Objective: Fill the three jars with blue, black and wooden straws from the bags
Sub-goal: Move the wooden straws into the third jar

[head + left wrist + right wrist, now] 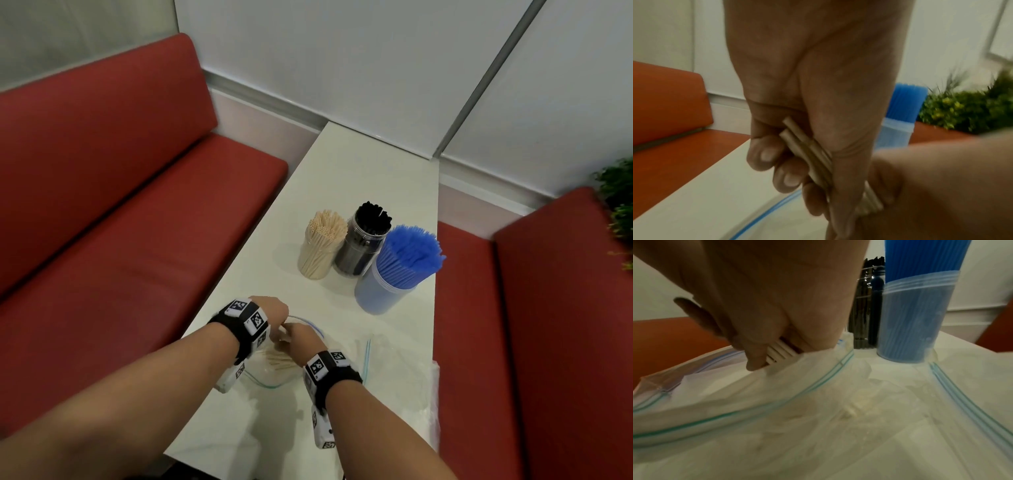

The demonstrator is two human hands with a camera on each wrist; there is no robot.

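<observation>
Three jars stand mid-table: wooden straws (320, 246), black straws (364, 240) and blue straws (397, 270), all packed full. Nearer me, both hands meet over an open clear zip bag (270, 377) holding a few wooden straws (279, 359). My left hand (270, 315) curls its fingers (766, 155) round a small bundle of wooden straws (809, 155). My right hand (299, 339) pinches the other end of the same straws (781, 352) at the bag's mouth (777, 402). The blue jar (910, 321) and black jar (865, 305) rise just behind.
Flat clear zip bags (394, 370) lie on the white table (359, 171) to the right of my hands. Red benches (120, 205) run along both sides. A green plant (616, 205) sits at the far right.
</observation>
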